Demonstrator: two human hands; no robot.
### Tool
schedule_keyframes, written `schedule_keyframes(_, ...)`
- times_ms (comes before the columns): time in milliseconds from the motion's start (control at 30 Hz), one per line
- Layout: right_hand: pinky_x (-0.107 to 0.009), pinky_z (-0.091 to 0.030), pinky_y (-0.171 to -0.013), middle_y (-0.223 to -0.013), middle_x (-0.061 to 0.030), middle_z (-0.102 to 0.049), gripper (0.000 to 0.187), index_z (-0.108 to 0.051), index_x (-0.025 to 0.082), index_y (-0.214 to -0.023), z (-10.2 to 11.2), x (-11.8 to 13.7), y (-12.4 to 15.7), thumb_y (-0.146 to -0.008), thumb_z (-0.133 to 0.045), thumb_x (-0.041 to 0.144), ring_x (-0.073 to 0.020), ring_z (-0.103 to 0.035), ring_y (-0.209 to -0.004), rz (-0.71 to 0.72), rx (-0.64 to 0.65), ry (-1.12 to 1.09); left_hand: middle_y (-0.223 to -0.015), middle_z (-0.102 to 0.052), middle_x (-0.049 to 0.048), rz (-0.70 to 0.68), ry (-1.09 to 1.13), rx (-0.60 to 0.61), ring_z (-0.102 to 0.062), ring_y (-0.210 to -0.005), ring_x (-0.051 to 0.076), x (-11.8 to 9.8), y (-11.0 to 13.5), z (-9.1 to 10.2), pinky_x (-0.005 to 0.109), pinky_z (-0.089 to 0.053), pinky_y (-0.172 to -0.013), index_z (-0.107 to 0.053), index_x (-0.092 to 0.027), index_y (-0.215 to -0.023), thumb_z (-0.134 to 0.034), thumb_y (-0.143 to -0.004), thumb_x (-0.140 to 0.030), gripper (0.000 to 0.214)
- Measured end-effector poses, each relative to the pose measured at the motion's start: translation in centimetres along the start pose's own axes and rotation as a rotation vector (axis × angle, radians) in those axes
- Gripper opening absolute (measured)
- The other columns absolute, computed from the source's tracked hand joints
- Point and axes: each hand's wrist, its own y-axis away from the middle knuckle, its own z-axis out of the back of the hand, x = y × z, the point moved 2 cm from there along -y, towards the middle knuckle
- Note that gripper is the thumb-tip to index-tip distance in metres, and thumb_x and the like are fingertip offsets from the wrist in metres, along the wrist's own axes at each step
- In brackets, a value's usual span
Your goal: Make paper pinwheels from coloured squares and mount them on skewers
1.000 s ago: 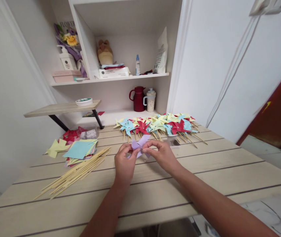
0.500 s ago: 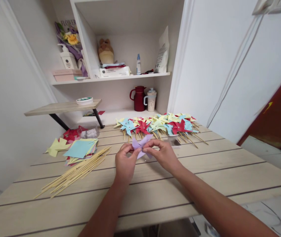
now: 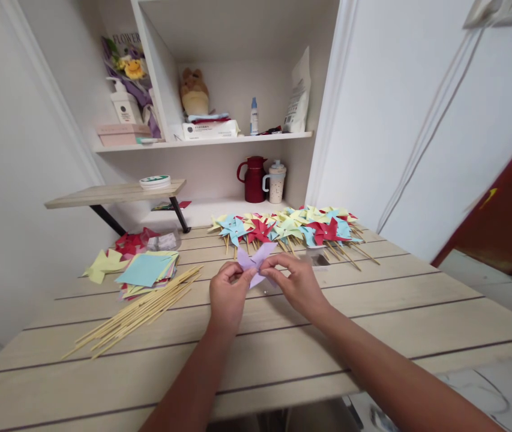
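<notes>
A purple paper pinwheel (image 3: 256, 258) is held above the middle of the table, its pointed blades spread. My left hand (image 3: 231, 292) pinches its left side, thumb near the centre. From the right, my right hand (image 3: 298, 282) has thumb and forefinger closed on the pinwheel's right side; whether something small is between those fingertips cannot be made out. A tiny shiny bead (image 3: 265, 292) lies on the table just below the pinwheel. Behind it rests a pile of finished pinwheels (image 3: 287, 228) in red, blue and yellow on thin sticks.
On the left lie bamboo sticks (image 3: 147, 309), a stack of coloured paper squares (image 3: 145, 271) and a yellow folded paper (image 3: 103, 264). A small clear box (image 3: 319, 258) stands beyond my right hand. A raised wooden shelf (image 3: 111, 193) stands at the back left.
The purple pinwheel has turned slightly in my fingers, and its upper blades look more spread. Both hands keep nearly the same place and grip.
</notes>
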Motion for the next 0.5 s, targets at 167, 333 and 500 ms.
schedule_keyframes(167,-0.035,-0.046,-0.077,-0.082,-0.0026,-0.072,0.013,-0.07,0.025,-0.076,-0.01,-0.24,-0.04,-0.087,-0.064,0.03,-0.0226,-0.063,-0.081,-0.036,0.035,-0.048,-0.077,-0.064,0.0017,-0.015,-0.002,-0.003,-0.058,-0.075,0.016,0.14,-0.02,0.01,0.026,-0.046,-0.07,-0.072,-0.018,-0.072,-0.077,-0.068,-0.034,0.016)
schedule_keyframes(333,-0.034,-0.046,-0.078,-0.079,-0.0011,-0.07,0.013,-0.068,0.024,-0.075,-0.01,-0.22,-0.1,-0.086,-0.065,0.029,-0.0211,-0.062,-0.079,-0.061,0.07,-0.096,-0.076,-0.064,0.0013,-0.002,0.005,-0.012,-0.058,-0.074,0.016,0.08,0.04,-0.03,0.025,-0.046,-0.069,-0.072,-0.018,-0.072,-0.076,-0.069,-0.032,0.015)
schedule_keyframes(500,-0.035,-0.044,-0.085,-0.083,-0.0014,-0.07,0.015,-0.067,0.024,-0.073,-0.03,-0.07,-0.15,-0.087,-0.065,0.029,-0.0226,-0.062,-0.089,-0.026,0.115,-0.09,-0.075,-0.065,0.0012,0.033,0.044,-0.02,-0.057,-0.071,0.015,-0.31,0.22,-0.17,0.025,-0.045,-0.068,-0.073,-0.018,-0.074,-0.076,-0.068,-0.032,0.016)
